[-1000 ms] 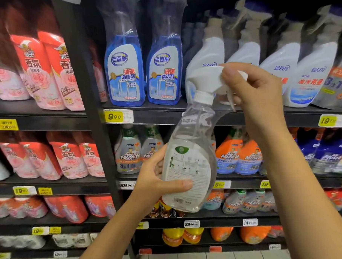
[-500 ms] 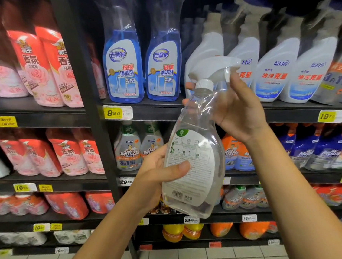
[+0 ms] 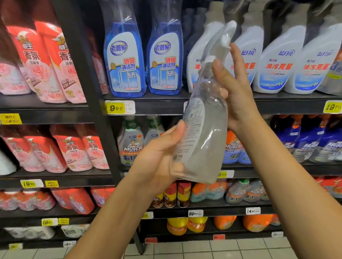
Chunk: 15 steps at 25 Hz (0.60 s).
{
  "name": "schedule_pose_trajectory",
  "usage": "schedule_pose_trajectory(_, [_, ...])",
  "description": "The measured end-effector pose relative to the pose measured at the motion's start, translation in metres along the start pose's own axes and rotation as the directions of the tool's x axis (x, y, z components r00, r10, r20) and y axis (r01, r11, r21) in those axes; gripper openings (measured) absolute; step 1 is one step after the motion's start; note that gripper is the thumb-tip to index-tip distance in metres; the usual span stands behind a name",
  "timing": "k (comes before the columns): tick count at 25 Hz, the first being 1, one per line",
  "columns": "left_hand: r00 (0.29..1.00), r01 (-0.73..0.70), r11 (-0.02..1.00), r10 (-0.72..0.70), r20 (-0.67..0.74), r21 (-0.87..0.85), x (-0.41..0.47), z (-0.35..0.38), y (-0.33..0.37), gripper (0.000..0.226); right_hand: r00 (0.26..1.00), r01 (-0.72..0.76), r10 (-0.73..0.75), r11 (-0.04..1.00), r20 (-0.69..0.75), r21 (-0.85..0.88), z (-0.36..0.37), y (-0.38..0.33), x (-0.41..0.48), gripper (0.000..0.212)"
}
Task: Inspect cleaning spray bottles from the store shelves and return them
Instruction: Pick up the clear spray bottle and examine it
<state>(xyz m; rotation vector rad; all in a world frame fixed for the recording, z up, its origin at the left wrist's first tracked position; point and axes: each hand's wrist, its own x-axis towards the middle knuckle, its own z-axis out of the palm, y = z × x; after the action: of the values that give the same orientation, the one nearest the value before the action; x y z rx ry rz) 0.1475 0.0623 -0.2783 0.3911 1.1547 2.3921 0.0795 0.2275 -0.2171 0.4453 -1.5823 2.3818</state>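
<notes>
A clear spray bottle (image 3: 204, 130) with a white trigger head and a white back label is held upright in front of the shelves, tilted slightly right at the top. My left hand (image 3: 159, 160) grips its lower body, thumb lying along the label edge. My right hand (image 3: 234, 89) holds the neck from the right, thumb across the neck below the white cap and straight fingers reaching up beside the trigger. The bottle's label now faces left, seen edge-on.
Black store shelves (image 3: 147, 106) hold blue glass-cleaner bottles (image 3: 124, 62), white spray bottles (image 3: 277, 61), Mr Muscle sprays (image 3: 130, 145) and red-pink refill pouches (image 3: 42, 61). Yellow price tags line the shelf edges. Tiled floor (image 3: 219, 254) lies below.
The bottle has turned about its upright axis, so the label that faced me now points left. My right hand dropped from the trigger head to the neck. The view moved closer.
</notes>
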Motion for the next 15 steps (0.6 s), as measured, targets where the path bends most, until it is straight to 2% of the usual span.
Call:
schedule_pose_trajectory(2, [0.999, -0.041, 0.991, 0.045, -0.029, 0.128, -0.002, 0.008, 0.005, 0.054, 0.997, 0.024, -0.028, 0.998, -0.073, -0.051, 0.003, -0.005, 0.003, 0.069])
schedule_pose_trajectory(4, [0.999, -0.041, 0.961, 0.047, -0.018, 0.273, -0.004, 0.012, 0.015, 0.064, 0.989, 0.061, -0.084, 0.982, -0.119, -0.178, 0.007, -0.012, 0.007, 0.071])
schedule_pose_trajectory(8, [0.997, 0.023, 0.881, -0.053, 0.051, 0.473, -0.005, 0.009, 0.036, 0.089, 0.979, 0.100, -0.161, 0.915, -0.124, -0.392, 0.019, -0.025, 0.011, 0.079])
schedule_pose_trajectory(10, [0.996, 0.041, 0.849, -0.076, 0.046, 0.526, -0.003, 0.008, 0.040, 0.070, 0.974, 0.127, -0.202, 0.865, -0.106, -0.486, 0.029, -0.026, 0.013, 0.085])
schedule_pose_trajectory(12, [0.999, 0.033, 0.863, -0.048, 0.016, 0.504, -0.002, 0.010, 0.037, 0.040, 0.954, 0.200, -0.296, 0.762, -0.056, -0.616, 0.036, -0.028, 0.017, 0.088])
schedule_pose_trajectory(14, [0.996, -0.034, 0.902, 0.066, -0.059, 0.429, -0.002, 0.008, 0.033, 0.030, 0.938, 0.249, -0.346, 0.701, -0.012, -0.669, 0.038, -0.033, 0.023, 0.086])
schedule_pose_trajectory(15, [0.989, -0.071, 0.915, 0.116, -0.091, 0.397, -0.003, 0.007, 0.031, 0.031, 0.950, 0.233, -0.312, 0.710, 0.000, -0.665, 0.036, -0.036, 0.026, 0.086])
